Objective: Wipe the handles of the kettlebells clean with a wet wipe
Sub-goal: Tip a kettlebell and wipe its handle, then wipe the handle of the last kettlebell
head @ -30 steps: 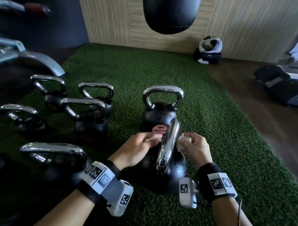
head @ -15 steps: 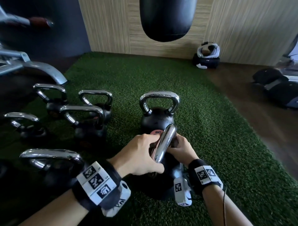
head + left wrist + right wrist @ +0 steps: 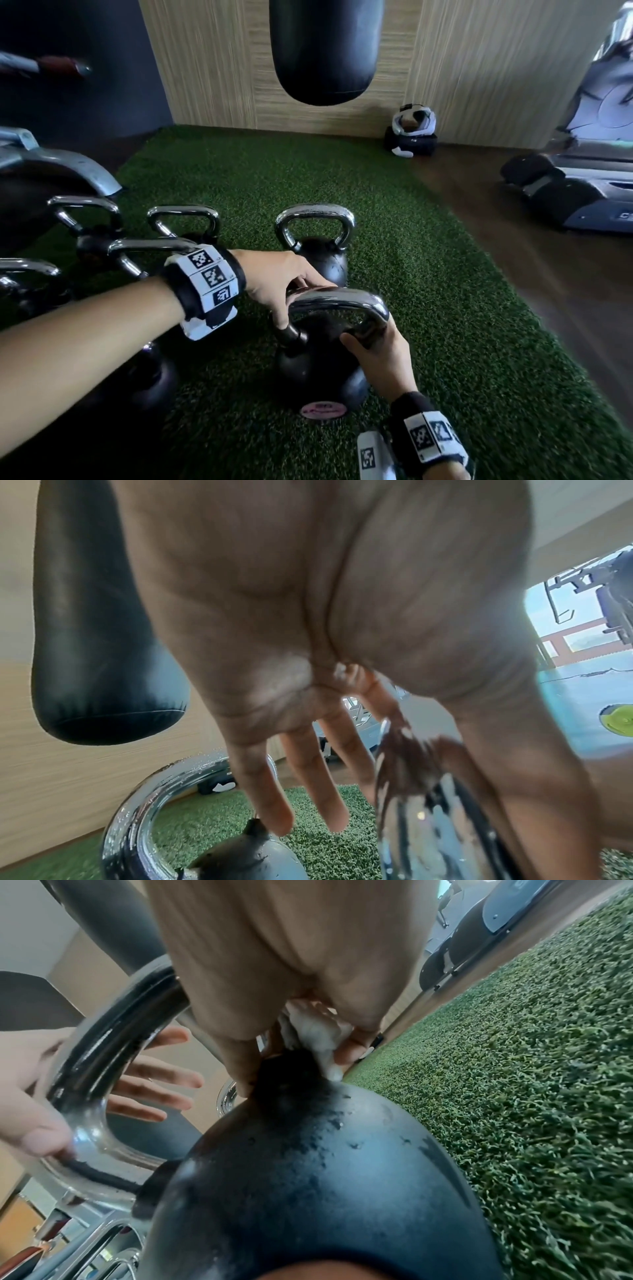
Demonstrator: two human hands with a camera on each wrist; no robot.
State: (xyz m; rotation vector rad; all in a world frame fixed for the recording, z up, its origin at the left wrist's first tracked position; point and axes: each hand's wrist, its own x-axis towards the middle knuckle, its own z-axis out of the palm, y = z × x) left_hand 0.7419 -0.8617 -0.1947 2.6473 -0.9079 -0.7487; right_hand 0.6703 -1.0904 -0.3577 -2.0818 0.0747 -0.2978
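A black kettlebell point(image 3: 318, 373) stands on the green turf in front of me, its chrome handle point(image 3: 335, 298) lying crosswise. My left hand point(image 3: 281, 284) rests over the handle's left corner. Its thumb lies down the near side and its straight, spread fingers point(image 3: 150, 1074) reach past the far side. My right hand point(image 3: 373, 353) grips the handle's right leg just above the ball. It pinches a crumpled white wet wipe point(image 3: 318, 1034) against the metal. A second kettlebell point(image 3: 318, 260) with a chrome handle stands just behind.
Several more chrome-handled kettlebells point(image 3: 99, 240) crowd the turf on the left. A black punching bag point(image 3: 325, 48) hangs ahead above the mat. Padded headgear point(image 3: 412, 137) sits by the wall, and a grey machine point(image 3: 582, 192) stands on the wooden floor at the right.
The near kettlebell has turned, so its handle lies crosswise instead of end-on. My left hand shifted to the left corner and spread its fingers. My right hand moved the wipe onto the right leg.
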